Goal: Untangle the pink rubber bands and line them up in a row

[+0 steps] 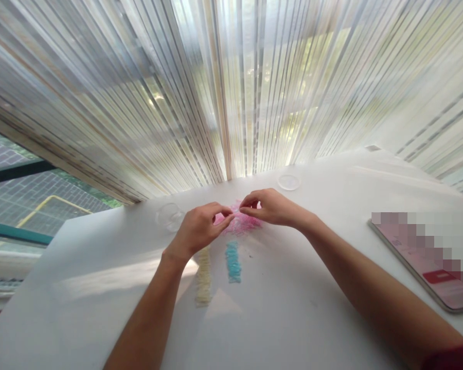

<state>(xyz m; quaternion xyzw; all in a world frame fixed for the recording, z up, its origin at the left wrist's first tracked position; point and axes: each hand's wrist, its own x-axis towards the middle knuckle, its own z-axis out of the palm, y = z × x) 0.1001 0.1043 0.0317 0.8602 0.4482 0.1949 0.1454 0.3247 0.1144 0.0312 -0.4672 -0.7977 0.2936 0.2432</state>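
Over a loose pile of thin pink pieces on the white table, both hands face each other, fingertips close together. My left hand has thumb and forefinger brought together; whatever lies between them is too small to name. My right hand is likewise pinched, just right of the left, its contents too small to make out. Below the pile lies a neat upright column of blue pieces. To its left runs a longer column of pale yellow pieces, its top end near my left wrist.
A clear round container stands left of my left hand. Near the table's back edge lies a clear round lid. A phone or tablet rests at the right. Striped sheer curtains hang behind the table.
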